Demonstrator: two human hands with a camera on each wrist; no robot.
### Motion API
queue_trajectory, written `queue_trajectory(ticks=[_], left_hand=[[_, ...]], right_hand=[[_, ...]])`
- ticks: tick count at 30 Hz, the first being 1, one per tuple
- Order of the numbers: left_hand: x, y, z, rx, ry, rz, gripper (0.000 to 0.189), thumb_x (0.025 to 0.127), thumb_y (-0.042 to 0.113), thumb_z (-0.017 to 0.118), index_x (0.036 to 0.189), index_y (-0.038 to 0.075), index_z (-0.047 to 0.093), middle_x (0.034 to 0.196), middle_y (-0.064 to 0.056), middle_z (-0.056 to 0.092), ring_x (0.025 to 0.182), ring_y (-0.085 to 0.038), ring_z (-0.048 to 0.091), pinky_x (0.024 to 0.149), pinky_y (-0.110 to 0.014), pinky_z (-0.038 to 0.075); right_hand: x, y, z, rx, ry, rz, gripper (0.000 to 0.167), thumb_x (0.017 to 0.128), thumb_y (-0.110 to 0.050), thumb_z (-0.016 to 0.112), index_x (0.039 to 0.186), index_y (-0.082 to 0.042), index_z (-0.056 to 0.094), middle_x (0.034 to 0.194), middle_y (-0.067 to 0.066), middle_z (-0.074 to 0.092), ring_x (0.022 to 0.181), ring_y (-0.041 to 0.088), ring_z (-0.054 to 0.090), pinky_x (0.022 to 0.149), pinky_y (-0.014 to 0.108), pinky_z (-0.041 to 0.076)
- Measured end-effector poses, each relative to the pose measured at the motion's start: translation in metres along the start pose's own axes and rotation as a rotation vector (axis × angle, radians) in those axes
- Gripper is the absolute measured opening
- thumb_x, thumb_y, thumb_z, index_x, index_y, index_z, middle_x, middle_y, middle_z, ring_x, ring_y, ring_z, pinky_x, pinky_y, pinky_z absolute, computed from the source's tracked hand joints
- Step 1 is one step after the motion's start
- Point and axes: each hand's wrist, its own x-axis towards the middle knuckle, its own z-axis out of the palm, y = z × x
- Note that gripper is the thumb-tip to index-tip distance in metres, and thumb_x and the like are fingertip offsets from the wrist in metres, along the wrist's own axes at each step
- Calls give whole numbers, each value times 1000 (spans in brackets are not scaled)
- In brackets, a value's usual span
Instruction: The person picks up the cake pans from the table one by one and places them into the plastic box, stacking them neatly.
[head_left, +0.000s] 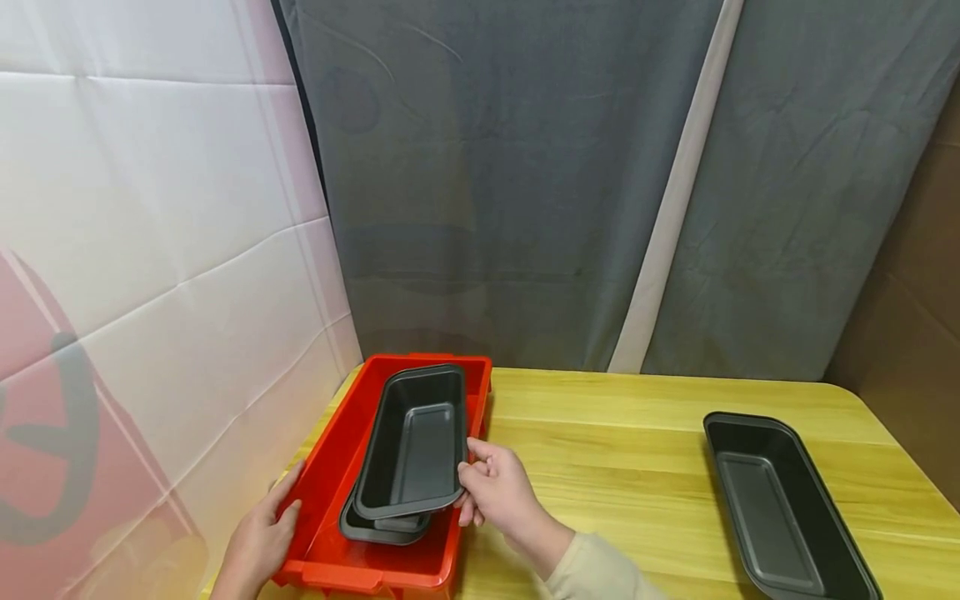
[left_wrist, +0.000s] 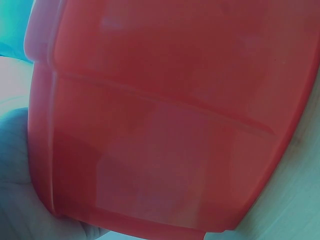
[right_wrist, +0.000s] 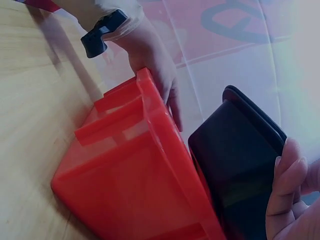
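Observation:
A dark loaf pan [head_left: 423,442] tilts over the red plastic bin [head_left: 322,575]. My right hand [head_left: 498,492] pinches the pan's right rim near its lower corner, thumb on top. A second dark pan [head_left: 375,531] lies beneath it in the bin, mostly covered. At the bin's near left corner, my left hand [head_left: 262,533] holds the rim, with the thumb toward the inside. In the right wrist view the held pan's outer wall [right_wrist: 240,155] rises above the bin edge. The left wrist view is filled by the bin's outer wall [left_wrist: 150,130].
Another dark loaf pan [head_left: 772,517] sits on the right of the yellow wood-grain table [head_left: 600,450]. A white printed cloth [head_left: 165,250] hangs close on the left, a grey curtain [head_left: 487,183] at the back. A brown panel [head_left: 915,292] borders the right side.

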Motion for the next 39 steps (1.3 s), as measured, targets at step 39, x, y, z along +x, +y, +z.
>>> queue_trajectory(ticks=[39], left_hand=[[-2,-1,-1,1,-3,13,59,100,10,46,155,15,26,144,-35,36,114,-46,48,95,-58,45]], right_hand=[[13,29,28,-63,83,140,57,96,-2,52,145,16,28,64,19,64,41,12,57,37,17,42]])
